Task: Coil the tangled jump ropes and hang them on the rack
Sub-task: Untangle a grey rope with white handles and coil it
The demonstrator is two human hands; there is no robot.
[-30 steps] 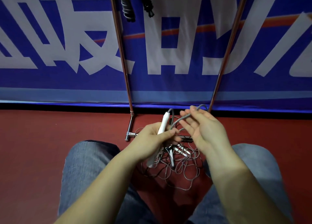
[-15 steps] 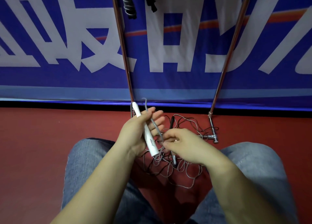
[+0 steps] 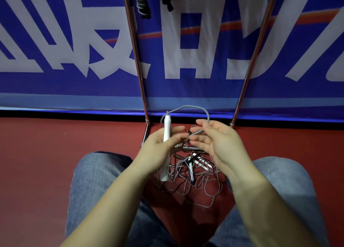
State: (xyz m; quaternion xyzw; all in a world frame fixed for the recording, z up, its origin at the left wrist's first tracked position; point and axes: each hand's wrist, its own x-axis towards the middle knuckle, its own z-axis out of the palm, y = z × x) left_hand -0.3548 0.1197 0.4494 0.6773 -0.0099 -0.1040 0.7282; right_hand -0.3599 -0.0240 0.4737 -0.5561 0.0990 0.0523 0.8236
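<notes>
while gripped by the left hand (image 3: 158, 150), white handle (image 3: 166, 133) upright, cord (image 3: 188, 108) end up; right hand (image 3: 216, 140) pinching cord

The light is dim and even, with a cool cast over the blue-and-white printed banner (image 3: 186, 60) at twelve o'clock. A thin bright violet strip glows along the banner's lower edge. Soft glints run down the two slim chrome rack poles (image 3: 137, 64). Shadows on the dark red floor (image 3: 37, 153) are faint and soft-edged. Wide-angle distortion splays the poles outward and bends the floor line near three and nine o'clock. Both forearms at six o'clock look soft, and fine detail is smeared.
</notes>
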